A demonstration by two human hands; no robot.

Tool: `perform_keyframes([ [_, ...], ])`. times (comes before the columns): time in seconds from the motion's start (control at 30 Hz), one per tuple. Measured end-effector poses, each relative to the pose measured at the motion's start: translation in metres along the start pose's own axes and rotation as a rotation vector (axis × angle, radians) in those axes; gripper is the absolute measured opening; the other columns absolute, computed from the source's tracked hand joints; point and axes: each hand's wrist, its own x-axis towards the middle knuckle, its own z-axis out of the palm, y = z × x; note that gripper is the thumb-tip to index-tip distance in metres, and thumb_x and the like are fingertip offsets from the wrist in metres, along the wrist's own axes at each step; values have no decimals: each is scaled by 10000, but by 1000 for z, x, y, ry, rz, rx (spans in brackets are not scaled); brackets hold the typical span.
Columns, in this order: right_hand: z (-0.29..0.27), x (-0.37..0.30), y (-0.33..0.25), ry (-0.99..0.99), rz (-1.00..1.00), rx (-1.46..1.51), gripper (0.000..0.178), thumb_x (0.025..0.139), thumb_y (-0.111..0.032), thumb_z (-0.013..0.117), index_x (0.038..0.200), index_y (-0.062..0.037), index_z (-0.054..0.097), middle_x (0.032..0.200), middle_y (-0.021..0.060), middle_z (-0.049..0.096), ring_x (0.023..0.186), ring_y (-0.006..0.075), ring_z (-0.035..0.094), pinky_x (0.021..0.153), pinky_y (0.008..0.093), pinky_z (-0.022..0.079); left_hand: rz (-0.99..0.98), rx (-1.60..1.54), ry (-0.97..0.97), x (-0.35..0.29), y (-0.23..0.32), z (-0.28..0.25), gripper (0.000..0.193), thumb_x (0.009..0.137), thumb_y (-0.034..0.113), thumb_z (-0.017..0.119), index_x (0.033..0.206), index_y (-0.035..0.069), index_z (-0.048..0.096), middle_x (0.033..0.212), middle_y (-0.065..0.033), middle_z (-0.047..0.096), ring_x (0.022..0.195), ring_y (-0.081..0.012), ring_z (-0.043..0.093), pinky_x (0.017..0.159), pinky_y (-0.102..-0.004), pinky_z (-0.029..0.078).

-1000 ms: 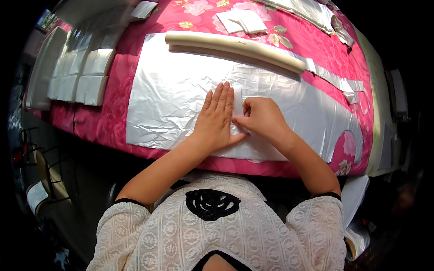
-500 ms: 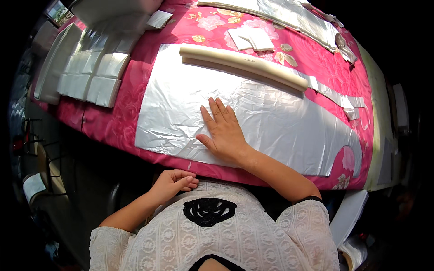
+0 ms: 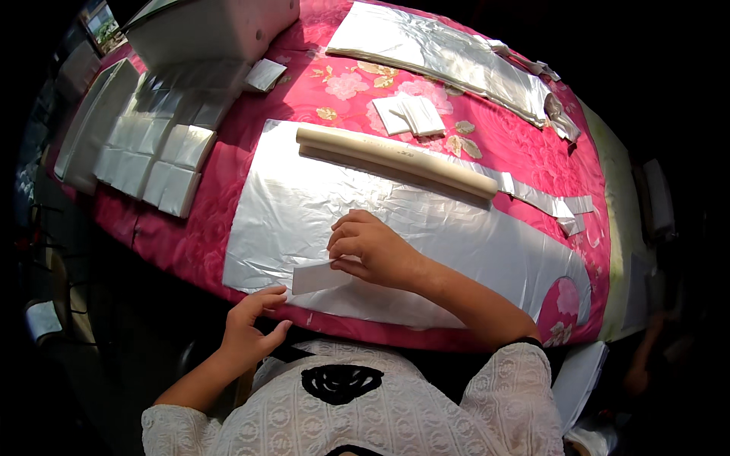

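Observation:
My right hand (image 3: 372, 249) pinches the end of a flat white strip (image 3: 314, 278) between thumb and fingers. The strip lies over the near left part of a creased white plastic bag (image 3: 281, 197) spread on the table; whether it is a separate piece or a fold of the bag, I cannot tell. Just left of the strip, at the table's near edge, my left hand (image 3: 249, 328) is open, thumb and fingers apart, holding nothing. A long cream-coloured tube (image 3: 395, 159) rests across the far side of the bag, beyond my right hand.
The table has a pink flowered cloth (image 3: 201, 235). Folded white packets (image 3: 171, 173) stand in rows at the left beside a white tray (image 3: 87, 125) and a white bin (image 3: 217, 34). Small folded packets (image 3: 414, 114) lie past the tube. A stack of plastic bags (image 3: 426, 49) lies at the back.
My right hand was flat on the bag; it has lifted and now grips the white strip. My left hand has come forward from my lap and opened. The view has shifted.

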Motion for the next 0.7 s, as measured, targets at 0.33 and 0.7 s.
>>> perform_keyframes([
  [0.33, -140, 16, 184, 677, 1080, -164, 244, 788, -248, 663, 894, -29, 668, 791, 78, 666, 726, 135, 619, 680, 272, 477, 6, -95, -147, 4, 9, 17, 337, 734, -26, 637, 1066, 6, 587, 1133, -133, 593, 908, -168, 621, 767, -257, 499],
  [0.7, -125, -33, 142, 537, 668, -409, 377, 783, -319, 641, 994, -8, 645, 1005, 195, 619, 956, 310, 586, 821, 378, 454, -17, -134, -153, 14, 7, 22, 317, 755, -6, 630, 1067, 4, 576, 1142, -139, 587, 930, -193, 615, 779, -274, 498],
])
